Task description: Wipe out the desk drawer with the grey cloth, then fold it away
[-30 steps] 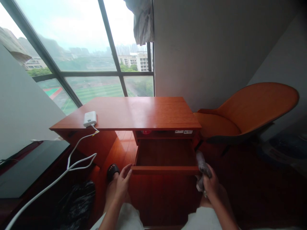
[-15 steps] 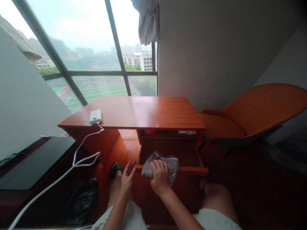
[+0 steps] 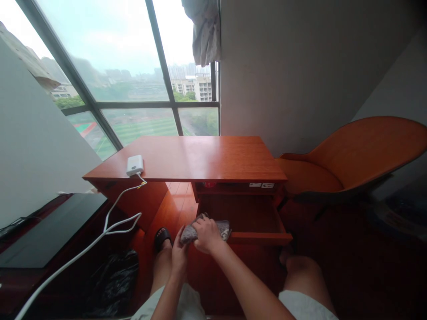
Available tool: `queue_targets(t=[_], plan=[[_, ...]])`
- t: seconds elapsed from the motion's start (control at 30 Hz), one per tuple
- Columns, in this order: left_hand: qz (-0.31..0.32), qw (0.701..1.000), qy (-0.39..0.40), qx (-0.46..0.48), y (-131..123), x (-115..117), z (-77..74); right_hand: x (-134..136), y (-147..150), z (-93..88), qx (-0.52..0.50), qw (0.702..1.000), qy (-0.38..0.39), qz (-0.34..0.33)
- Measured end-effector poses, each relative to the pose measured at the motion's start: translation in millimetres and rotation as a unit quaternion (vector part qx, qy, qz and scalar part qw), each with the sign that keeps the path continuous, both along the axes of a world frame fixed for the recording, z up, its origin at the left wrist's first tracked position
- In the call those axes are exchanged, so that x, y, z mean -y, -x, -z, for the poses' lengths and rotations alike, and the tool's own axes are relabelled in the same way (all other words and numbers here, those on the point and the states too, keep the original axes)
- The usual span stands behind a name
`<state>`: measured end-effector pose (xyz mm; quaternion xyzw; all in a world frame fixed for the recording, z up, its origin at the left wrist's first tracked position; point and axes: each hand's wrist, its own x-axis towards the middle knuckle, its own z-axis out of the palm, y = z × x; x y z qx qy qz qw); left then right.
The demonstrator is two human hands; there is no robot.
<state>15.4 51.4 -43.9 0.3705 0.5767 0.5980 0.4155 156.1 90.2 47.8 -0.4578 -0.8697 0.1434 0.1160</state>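
Note:
A folded, speckled grey cloth [image 3: 188, 234] lies over the left end of the front board of a pulled-out wooden drawer [image 3: 263, 238]. My right hand [image 3: 207, 233] grips the cloth from above, its fingers bent over it. At the cloth's left end, by the drawer's corner, my left hand [image 3: 180, 251] has its fingers and thumb closed about the cloth; the corner itself is hidden beneath. The drawer's visible inside is bare reddish-brown wood.
Above the drawer stands a reddish wooden desk [image 3: 213, 155] bearing a white charger box [image 3: 134, 165] with a white cable [image 3: 78, 256]. An orange chair [image 3: 360, 151] is at right. A dark glass-topped surface [image 3: 50, 231] and black plastic bag [image 3: 115, 278] lie left.
My right hand has slid the cloth leftward along the drawer front to its left end. My left hand, earlier beside the corner with fingers apart, now meets the cloth.

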Motion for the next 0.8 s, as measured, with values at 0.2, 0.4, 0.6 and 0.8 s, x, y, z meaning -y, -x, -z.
queue_targets(t=[0.2, 0.4, 0.6, 0.8], plan=[[0.008, 0.999, 0.011, -0.039, -3.8, 3.1, -13.9, 25.1, -95.4, 12.5, -0.078, 0.996, -0.021, 0.043], [0.046, 0.995, 0.022, -0.091, 6.2, 4.9, -17.1, 49.7, -224.1, 56.2, -0.094, 0.979, -0.129, 0.126], [0.037, 0.995, 0.016, -0.095, 5.1, 3.9, -16.5, 67.7, -304.2, 89.9, -0.214, 0.927, -0.132, 0.279], [0.022, 0.995, 0.007, -0.096, 6.4, -1.9, -13.1, 76.6, -316.7, 108.7, -0.377, 0.589, 0.006, 0.715]])
